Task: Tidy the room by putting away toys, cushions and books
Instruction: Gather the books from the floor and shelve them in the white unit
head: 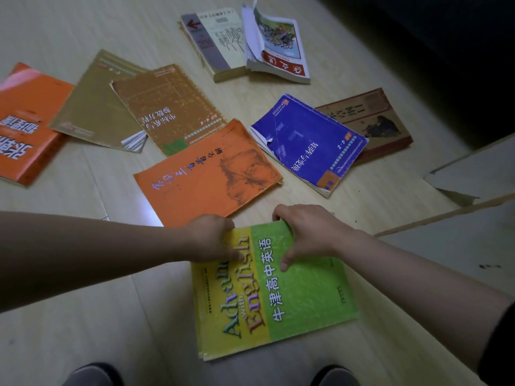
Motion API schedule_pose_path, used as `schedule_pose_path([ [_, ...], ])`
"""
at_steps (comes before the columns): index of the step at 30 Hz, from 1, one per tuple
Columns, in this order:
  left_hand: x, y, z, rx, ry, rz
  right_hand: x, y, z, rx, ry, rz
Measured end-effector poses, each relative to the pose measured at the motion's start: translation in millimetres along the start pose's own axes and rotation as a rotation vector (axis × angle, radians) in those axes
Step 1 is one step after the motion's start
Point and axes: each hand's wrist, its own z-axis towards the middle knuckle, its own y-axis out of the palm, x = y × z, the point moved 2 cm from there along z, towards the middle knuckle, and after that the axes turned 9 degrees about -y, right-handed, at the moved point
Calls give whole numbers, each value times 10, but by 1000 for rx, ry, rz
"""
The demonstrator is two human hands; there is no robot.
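Your fingers [279, 213] hook over the far edge of the green and yellow book [292, 296], which lies low in the middle of the frame on the floor [83, 288]. Both the left hand [211, 236] and the right hand [306, 232] pinch that edge, fingers curled over it and thumbs flat on the cover.

The grip looks like the main risk. If you hold a soft-covered book by one edge only, you may raise just the cover and let the pages sag or fan open. Get your fingers under the whole thickness before you lift. Your left knuckles sit right at the near edge of the orange book [206, 174], so a forward push would likely shove it towards the blue book [306, 140] just beside it.

Draw the book towards yourself instead. Bare floor lies at lower left, and there is some between the book and your shoes [92, 374]. At the right of the frame, mind the edge of the pale board [473, 174].
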Motion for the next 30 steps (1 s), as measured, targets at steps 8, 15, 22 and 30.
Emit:
schedule_pose_path([
  [8,-108,-355,56,-108,-4,-295,252,127,-235,123,130,217],
  [15,76,-471,86,28,49,-533,311,-7,-182,161,137,520],
  [22,130,-554,61,58,134,-932,389,-11,-388,426,179,811],
  [30,-170,-285,109,-245,6,-1201,566,104,-689,872,352,1039],
])
